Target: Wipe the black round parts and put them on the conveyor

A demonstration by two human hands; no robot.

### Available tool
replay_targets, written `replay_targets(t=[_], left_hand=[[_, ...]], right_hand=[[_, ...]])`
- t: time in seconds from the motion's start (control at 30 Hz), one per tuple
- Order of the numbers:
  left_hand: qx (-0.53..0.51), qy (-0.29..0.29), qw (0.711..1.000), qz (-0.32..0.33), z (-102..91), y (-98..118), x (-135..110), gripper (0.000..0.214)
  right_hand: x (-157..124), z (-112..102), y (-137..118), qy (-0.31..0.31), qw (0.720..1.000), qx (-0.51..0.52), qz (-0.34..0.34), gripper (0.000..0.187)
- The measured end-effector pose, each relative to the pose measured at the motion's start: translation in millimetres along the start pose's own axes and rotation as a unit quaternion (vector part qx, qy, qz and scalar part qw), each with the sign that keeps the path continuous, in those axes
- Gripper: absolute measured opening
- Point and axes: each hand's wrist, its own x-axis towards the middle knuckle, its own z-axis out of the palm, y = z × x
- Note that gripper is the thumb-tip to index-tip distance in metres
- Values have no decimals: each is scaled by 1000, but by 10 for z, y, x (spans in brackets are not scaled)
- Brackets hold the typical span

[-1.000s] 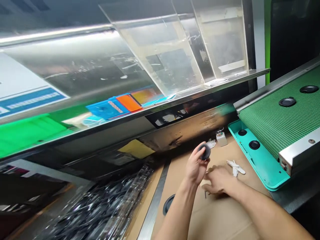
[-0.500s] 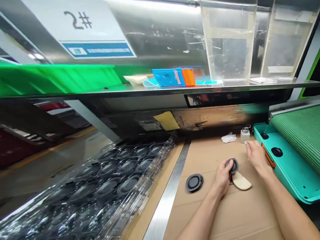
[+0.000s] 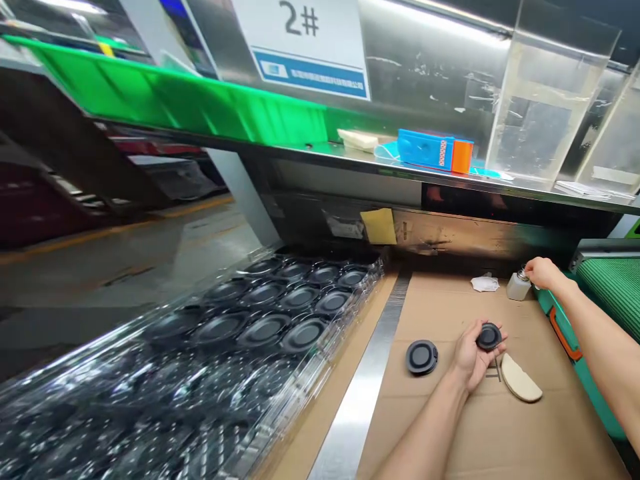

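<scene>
My left hand (image 3: pixel 473 359) grips a small black round disc (image 3: pixel 489 337) with a raised ring, the thumb on its edge and the fingers beneath it. My right hand (image 3: pixel 546 273) is closed in a pinch at the metal lid of a small white pump bottle (image 3: pixel 519 285); whatever its fingertips hold is hidden. To the left of my left hand lies a larger black round part (image 3: pixel 421 357) with a small tab on its side. A cream half-round pad (image 3: pixel 521 379) lies on the cardboard just right of my left hand.
A clear plastic tray (image 3: pixel 300 333) of black round parts stands on the left, beside a metal strip (image 3: pixel 357 400). A crumpled white cloth (image 3: pixel 485 283) lies near the bottle. At right are a teal bin (image 3: pixel 595 393) and a green conveyor belt (image 3: pixel 613 283). A shelf (image 3: pixel 350 155) crosses above.
My right hand has moved from beside the bottle to its lid; the small white bit in its pinch is now out of sight. My left hand has turned the disc face up, away from the pad.
</scene>
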Motion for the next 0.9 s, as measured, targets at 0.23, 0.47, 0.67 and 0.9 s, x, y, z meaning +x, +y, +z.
replay_targets(t=[0.23,0.47,0.67,0.9], left_hand=[[-64,-11,997,-30,9,127,-12,29],[-67,-41,997,-23,-35,182,58,27],[-66,-27,997,-14,-90,110,143,38],[-26,-8,999,18,-114,33,177,29]], right_hand=[[36,-114,-46,-10,1000,-4,-3,18],[-939,183,-470,153,949,230,-155,25],[-1675,881,-1021,108,912,271,-287,20],[-1642,957,-1000,165,946,166,-224,22]])
